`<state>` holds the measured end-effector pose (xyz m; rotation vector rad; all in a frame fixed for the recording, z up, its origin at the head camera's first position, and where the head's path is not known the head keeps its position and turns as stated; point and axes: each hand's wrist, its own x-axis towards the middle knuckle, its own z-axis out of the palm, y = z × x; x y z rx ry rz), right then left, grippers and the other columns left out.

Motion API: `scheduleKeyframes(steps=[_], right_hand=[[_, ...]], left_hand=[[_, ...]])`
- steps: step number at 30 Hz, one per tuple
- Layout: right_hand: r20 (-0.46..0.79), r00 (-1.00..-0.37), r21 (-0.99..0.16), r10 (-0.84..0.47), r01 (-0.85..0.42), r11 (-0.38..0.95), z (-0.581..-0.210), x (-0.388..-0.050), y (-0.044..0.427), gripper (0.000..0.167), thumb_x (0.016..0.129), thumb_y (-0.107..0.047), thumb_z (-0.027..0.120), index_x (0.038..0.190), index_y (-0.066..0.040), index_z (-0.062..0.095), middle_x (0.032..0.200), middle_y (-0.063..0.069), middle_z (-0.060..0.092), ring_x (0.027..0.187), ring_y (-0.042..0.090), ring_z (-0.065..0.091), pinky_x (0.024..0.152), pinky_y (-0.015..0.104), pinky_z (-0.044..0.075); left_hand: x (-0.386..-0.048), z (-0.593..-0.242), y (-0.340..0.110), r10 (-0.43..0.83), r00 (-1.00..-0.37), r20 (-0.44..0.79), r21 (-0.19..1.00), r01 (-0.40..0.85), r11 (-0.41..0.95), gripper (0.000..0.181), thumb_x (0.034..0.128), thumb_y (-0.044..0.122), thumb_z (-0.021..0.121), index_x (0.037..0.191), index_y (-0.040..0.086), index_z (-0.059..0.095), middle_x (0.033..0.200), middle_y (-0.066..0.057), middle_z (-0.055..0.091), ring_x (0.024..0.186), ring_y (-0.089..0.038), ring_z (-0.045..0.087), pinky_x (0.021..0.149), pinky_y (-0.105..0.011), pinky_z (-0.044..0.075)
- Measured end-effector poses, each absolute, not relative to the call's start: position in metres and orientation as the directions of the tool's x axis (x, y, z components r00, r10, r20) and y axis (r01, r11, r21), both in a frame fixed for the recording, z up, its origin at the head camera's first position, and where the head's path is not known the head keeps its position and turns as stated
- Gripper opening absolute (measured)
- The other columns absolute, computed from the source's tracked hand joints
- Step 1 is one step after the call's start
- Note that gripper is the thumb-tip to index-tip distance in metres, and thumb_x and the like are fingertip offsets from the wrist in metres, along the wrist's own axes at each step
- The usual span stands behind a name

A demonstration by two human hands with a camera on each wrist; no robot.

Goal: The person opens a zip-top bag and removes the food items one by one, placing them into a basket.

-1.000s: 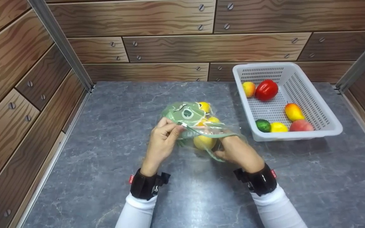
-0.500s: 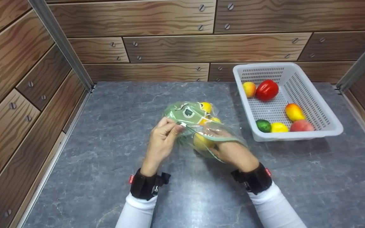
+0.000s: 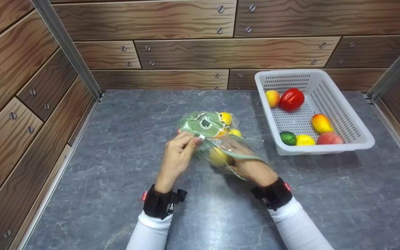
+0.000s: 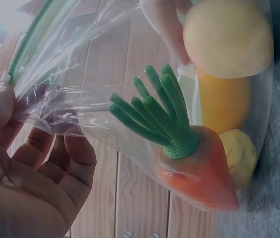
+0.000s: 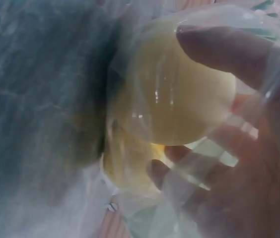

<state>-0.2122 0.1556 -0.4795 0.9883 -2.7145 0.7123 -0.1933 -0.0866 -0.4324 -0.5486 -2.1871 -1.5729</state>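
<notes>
- the right hand (image 3: 252,170) has slid a little further into the clear bag (image 3: 205,124), and the big pale yellow fruit (image 3: 218,156) has shifted slightly left.
- its thumb lies on that fruit; from here i can't tell if it's gripping or letting go.
- the left hand (image 3: 178,154) stays put, pinching the bag's edge by the zip.
- the bag rests on the desk (image 3: 116,173), mouth open; i'd say the fruit is being settled inside.

White sleeves (image 3: 149,232); black wrist straps (image 3: 156,204), small red tags (image 3: 144,196) at outer edges; hands (image 3: 176,158) bare.
</notes>
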Motion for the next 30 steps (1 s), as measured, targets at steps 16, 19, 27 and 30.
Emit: scheduleKeyframes(steps=[16, 19, 27, 30], right_hand=[[0.349, -0.781, -0.414, -0.518, -0.624, 0.663, -0.483, -0.224, 0.149, 0.066, 0.083, -0.002, 0.084, 0.143, -0.014, 0.061, 0.144, 0.009, 0.061, 0.127, 0.031, 0.06, 0.104, 0.046, 0.053], [0.359, -0.79, -0.445, -0.497, -0.612, 0.654, -0.482, -0.221, 0.15, 0.057, 0.084, -0.002, 0.083, 0.137, -0.011, 0.065, 0.138, 0.011, 0.065, 0.122, 0.03, 0.062, 0.1, 0.045, 0.055], [0.285, -0.832, -0.523, -0.476, -0.551, 0.65, -0.46, -0.211, 0.156, 0.075, 0.081, -0.023, 0.091, 0.145, -0.006, 0.056, 0.144, 0.013, 0.06, 0.129, 0.031, 0.06, 0.106, 0.046, 0.052], [0.297, -0.818, -0.471, -0.492, -0.574, 0.67, -0.447, -0.206, 0.161, 0.07, 0.082, -0.024, 0.09, 0.142, -0.007, 0.059, 0.144, 0.013, 0.061, 0.131, 0.032, 0.059, 0.109, 0.048, 0.05]], left_hand=[[-0.194, -0.435, -0.088, 0.072, -0.852, 0.518, 0.807, 0.515, 0.288, 0.019, 0.0988, 0.009, 0.067, 0.085, 0.001, 0.077, 0.081, -0.007, 0.068, 0.073, -0.01, 0.055, 0.066, -0.022, 0.046], [-0.194, -0.435, -0.088, 0.064, -0.852, 0.52, 0.806, 0.514, 0.293, 0.02, 0.0989, 0.01, 0.067, 0.083, 0.002, 0.076, 0.08, -0.007, 0.067, 0.072, -0.01, 0.054, 0.066, -0.022, 0.045], [-0.194, -0.432, -0.09, 0.039, -0.85, 0.525, 0.808, 0.512, 0.29, 0.022, 0.1001, 0.009, 0.067, 0.082, 0.002, 0.076, 0.081, -0.009, 0.071, 0.073, -0.012, 0.058, 0.067, -0.024, 0.048], [-0.194, -0.43, -0.09, 0.031, -0.85, 0.526, 0.808, 0.511, 0.293, 0.022, 0.1004, 0.009, 0.067, 0.082, 0.002, 0.076, 0.083, -0.008, 0.072, 0.074, -0.013, 0.059, 0.068, -0.024, 0.05]])
